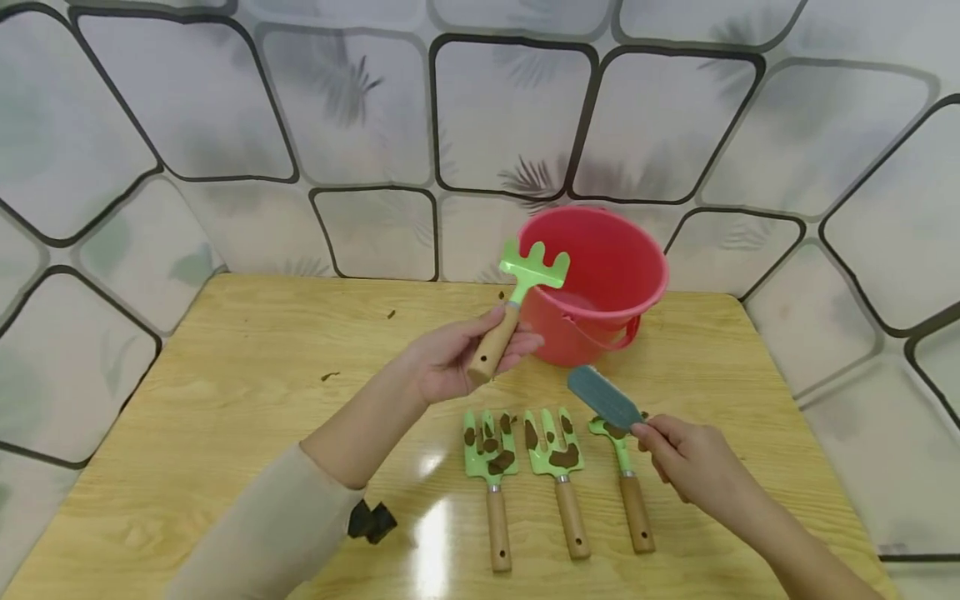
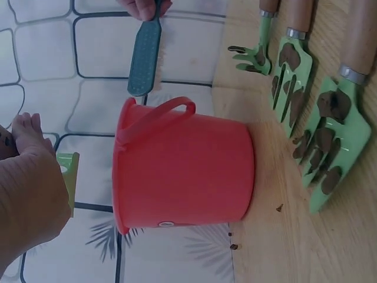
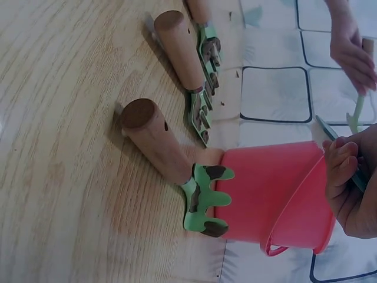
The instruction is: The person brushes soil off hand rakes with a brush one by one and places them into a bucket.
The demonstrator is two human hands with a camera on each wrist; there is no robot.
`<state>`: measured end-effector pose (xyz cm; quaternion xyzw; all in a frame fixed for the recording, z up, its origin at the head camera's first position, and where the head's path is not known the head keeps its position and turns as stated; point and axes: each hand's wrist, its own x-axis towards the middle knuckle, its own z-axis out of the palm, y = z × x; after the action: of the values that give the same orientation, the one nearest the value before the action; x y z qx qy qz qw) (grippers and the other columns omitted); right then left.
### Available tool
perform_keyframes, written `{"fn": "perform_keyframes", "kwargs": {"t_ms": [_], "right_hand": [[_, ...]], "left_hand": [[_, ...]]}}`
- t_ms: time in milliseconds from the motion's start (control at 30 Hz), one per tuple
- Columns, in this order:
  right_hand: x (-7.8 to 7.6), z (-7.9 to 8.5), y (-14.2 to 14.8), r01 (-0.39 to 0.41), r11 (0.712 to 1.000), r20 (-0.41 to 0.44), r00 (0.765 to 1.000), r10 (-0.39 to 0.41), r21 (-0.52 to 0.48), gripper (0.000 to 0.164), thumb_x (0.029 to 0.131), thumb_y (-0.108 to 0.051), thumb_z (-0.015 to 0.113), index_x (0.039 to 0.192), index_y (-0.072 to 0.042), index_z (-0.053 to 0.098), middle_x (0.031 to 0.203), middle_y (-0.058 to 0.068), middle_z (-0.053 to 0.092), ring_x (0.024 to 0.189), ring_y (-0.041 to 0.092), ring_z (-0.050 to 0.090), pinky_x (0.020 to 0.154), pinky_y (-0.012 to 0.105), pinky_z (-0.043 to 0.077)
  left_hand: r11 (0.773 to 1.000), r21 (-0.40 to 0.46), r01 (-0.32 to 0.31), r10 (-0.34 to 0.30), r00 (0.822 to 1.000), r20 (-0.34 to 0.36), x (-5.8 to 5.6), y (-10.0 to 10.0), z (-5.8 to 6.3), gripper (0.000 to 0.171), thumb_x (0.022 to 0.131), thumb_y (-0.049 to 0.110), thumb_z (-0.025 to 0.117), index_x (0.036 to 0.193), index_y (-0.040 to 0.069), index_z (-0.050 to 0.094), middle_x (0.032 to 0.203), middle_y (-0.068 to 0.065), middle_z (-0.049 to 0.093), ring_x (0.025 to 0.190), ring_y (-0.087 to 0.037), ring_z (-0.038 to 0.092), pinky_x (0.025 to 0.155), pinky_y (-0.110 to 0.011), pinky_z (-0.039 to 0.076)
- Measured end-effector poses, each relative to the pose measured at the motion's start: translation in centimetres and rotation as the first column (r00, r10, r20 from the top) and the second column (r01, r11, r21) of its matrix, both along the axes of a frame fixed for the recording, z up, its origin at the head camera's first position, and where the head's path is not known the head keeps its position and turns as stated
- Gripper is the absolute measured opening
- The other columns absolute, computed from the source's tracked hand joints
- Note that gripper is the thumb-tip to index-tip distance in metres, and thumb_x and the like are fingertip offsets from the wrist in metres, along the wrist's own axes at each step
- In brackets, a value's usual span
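Note:
Raised above the table, my left hand (image 1: 450, 358) holds a green hand rake (image 1: 534, 271) by its wooden handle, thumb laid along it. The rake's prongs look clean and point away from me, overlapping the rim of a red bucket (image 1: 558, 337) in the head view. My right hand (image 1: 693, 462) grips a blue-grey scrubbing brush (image 1: 606, 398) by its handle; pale bristles show along one side in the left wrist view. Below lie two green garden forks (image 1: 491, 462) (image 1: 557, 454) and another small rake (image 1: 633, 508), all with brown patches on their heads.
Dark crumbs (image 1: 330, 376) are scattered on the wooden table (image 1: 247, 350). A folded black scrap (image 1: 372, 522) lies beside my left sleeve. Behind the bucket stands a patterned wall covering (image 1: 360, 108), which also runs along both sides.

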<state>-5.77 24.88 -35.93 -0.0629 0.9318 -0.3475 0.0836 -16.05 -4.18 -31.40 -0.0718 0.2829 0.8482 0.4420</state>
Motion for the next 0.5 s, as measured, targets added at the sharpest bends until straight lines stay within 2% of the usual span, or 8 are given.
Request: {"fn": "perform_keyframes", "kwargs": {"t_ms": [67,167,233,300,400,500], "right_hand": [[0.1,-0.2,0.2,0.009,1.0,-0.002,1.0,-0.009,-0.003,0.031,0.1,-0.032,0.048,0.082,-0.009,0.059,0.054,-0.003,0.046,0.035,0.008,0.038,0.033,0.025,0.038],[0.1,-0.3,0.4,0.03,1.0,0.021,0.999,-0.029,-0.01,0.033,0.1,-0.034,0.047,0.084,-0.008,0.059,0.054,-0.002,0.047,0.035,0.008,0.038,0.033,0.025,0.038],[0.1,-0.5,0.6,0.039,0.999,0.034,0.999,-0.039,-0.005,0.034,0.1,-0.035,0.046,0.084,-0.008,0.06,0.055,-0.002,0.047,0.036,0.008,0.038,0.033,0.025,0.037],[0.1,-0.7,0.7,0.047,0.999,0.046,0.998,-0.047,-0.01,0.034,0.1,-0.035,0.047,0.084,-0.008,0.059,0.055,-0.002,0.047,0.036,0.008,0.038,0.032,0.025,0.037],[0.1,-1.1,0.7,0.053,0.998,0.06,0.997,-0.051,-0.036,0.033,0.099,-0.034,0.047,0.083,-0.008,0.059,0.055,-0.002,0.047,0.036,0.008,0.037,0.032,0.023,0.036],[0.1,-1.5,0.8,0.058,0.996,0.073,0.996,-0.052,-0.069,0.034,0.099,-0.034,0.047,0.082,-0.007,0.059,0.054,-0.001,0.046,0.035,0.007,0.035,0.031,0.021,0.034]], "left_hand": [[0.999,0.039,-0.02,0.016,0.996,0.091,-1.3,1.2,0.3,0.032,0.098,0.028,0.049,0.112,0.0,0.055,0.09,-0.018,0.071,0.079,-0.023,0.071,0.064,-0.025,0.059],[0.996,0.04,-0.078,0.068,0.975,0.21,-2.9,3.0,0.4,0.035,0.094,0.027,0.056,0.121,0.006,0.051,0.088,-0.019,0.071,0.074,-0.024,0.071,0.063,-0.024,0.059],[0.993,0.023,-0.118,0.107,0.953,0.284,-3.8,4.1,0.3,0.039,0.092,0.027,0.06,0.124,0.008,0.05,0.104,-0.018,0.069,0.072,-0.024,0.071,0.063,-0.02,0.058],[0.989,0.004,-0.147,0.138,0.936,0.323,-4.5,5.1,0.2,0.044,0.091,0.028,0.062,0.129,0.011,0.049,0.118,-0.014,0.065,0.073,-0.023,0.071,0.063,-0.017,0.056],[0.985,0.021,-0.174,0.154,0.918,0.366,-5.2,6.3,0.1,0.046,0.091,0.027,0.062,0.133,0.014,0.048,0.131,-0.009,0.058,0.092,-0.02,0.069,0.064,-0.014,0.055],[0.981,0.049,-0.189,0.155,0.907,0.392,-5.5,7.3,-0.1,0.044,0.092,0.026,0.062,0.131,0.01,0.053,0.106,-0.011,0.069,0.108,-0.014,0.061,0.065,-0.016,0.056]]}}
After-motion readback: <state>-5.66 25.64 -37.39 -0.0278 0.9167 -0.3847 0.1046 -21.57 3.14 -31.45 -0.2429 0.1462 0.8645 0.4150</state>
